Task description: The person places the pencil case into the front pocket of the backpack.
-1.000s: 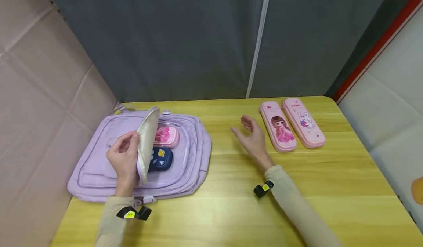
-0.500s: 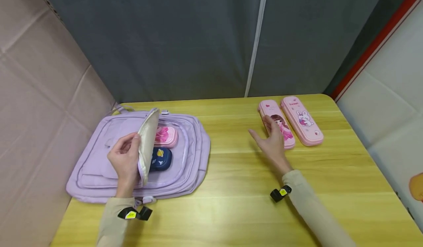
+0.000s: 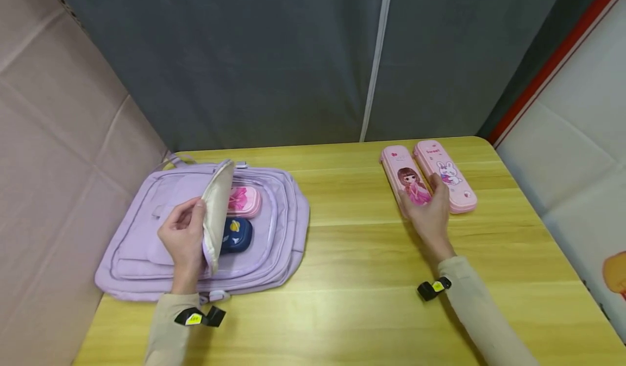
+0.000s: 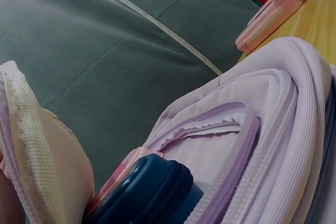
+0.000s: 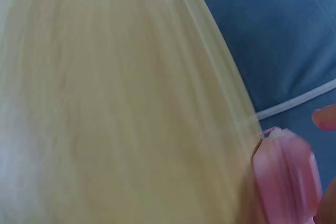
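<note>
My left hand point(image 3: 183, 230) pinches the raised pocket flap point(image 3: 217, 219) of a lilac backpack point(image 3: 288, 230) lying flat at the left. Inside that pocket, partly hidden by the flap, are a pink pencil case point(image 3: 244, 201) and a navy one with planets point(image 3: 238, 234); the navy case point(image 4: 152, 190) is near in the left wrist view. At the right, my right hand point(image 3: 430, 219) straddles the near end of a pink pencil case with a doll picture point(image 3: 408, 175), thumb along its left edge and fingers on its right. That case point(image 5: 286, 177) is blurred in the right wrist view.
Another pink pencil case, with a rabbit picture point(image 3: 452, 181), lies just right of the doll case. All stand on a wooden table point(image 3: 332, 301). A grey curtain point(image 3: 244, 72) hangs behind, and pale panels point(image 3: 577, 154) flank both sides.
My right hand has moved right from the table's middle onto the near end of the doll pencil case. The left hand keeps holding the flap up in the same place.
</note>
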The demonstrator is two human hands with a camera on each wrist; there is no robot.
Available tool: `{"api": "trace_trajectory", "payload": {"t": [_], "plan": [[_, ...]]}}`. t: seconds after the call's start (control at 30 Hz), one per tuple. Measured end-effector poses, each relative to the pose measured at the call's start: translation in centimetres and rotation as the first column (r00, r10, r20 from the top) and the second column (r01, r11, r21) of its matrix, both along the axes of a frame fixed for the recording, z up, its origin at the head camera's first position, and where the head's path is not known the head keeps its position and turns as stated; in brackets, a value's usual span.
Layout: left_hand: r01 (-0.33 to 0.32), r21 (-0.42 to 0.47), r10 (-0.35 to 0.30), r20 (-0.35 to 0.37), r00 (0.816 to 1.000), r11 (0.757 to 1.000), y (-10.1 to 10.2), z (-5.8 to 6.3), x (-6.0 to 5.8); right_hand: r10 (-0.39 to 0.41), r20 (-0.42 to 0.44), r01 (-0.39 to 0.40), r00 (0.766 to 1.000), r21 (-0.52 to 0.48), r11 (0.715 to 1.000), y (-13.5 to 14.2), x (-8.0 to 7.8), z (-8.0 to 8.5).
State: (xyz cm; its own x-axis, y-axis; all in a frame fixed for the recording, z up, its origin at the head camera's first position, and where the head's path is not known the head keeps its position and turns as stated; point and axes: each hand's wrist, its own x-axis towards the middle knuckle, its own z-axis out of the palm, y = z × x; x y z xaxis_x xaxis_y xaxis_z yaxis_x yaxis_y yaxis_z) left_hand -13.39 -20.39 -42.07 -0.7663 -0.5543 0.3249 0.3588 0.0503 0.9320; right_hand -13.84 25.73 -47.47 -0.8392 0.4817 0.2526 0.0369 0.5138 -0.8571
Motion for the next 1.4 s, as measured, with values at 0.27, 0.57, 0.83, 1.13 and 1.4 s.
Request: {"api": "trace_trajectory", "payload": {"t": [0.27,0.57,0.83,1.13,1.4], "plan": [[0.011,0.0,-0.011,-0.001,1.0,1.0,0.0,-0.1,-0.1,0.003,0.043,-0.005,0.999,0.053,0.999,0.7,0.5,-2.1],[0.015,-0.001,-0.015,-0.01,1.0,1.0,-0.1,0.0,-0.2,-0.026,0.145,0.014,0.989,0.078,0.997,0.0,0.6,-2.4],[0.023,-0.037,-0.023,0.012,1.0,0.999,0.1,-0.4,-0.2,-0.122,0.108,0.113,0.987,0.088,0.99,-0.4,0.8,-2.7],[0.009,-0.086,-0.009,0.008,1.0,0.996,0.4,-0.6,-0.2,-0.094,0.048,0.094,0.994,0.007,0.996,-1.2,0.1,-2.2],[0.016,-0.07,-0.016,0.002,1.0,0.997,0.5,-0.8,-0.3,0.05,0.044,-0.051,0.998,0.021,0.998,-2.2,0.0,-2.0]]}}
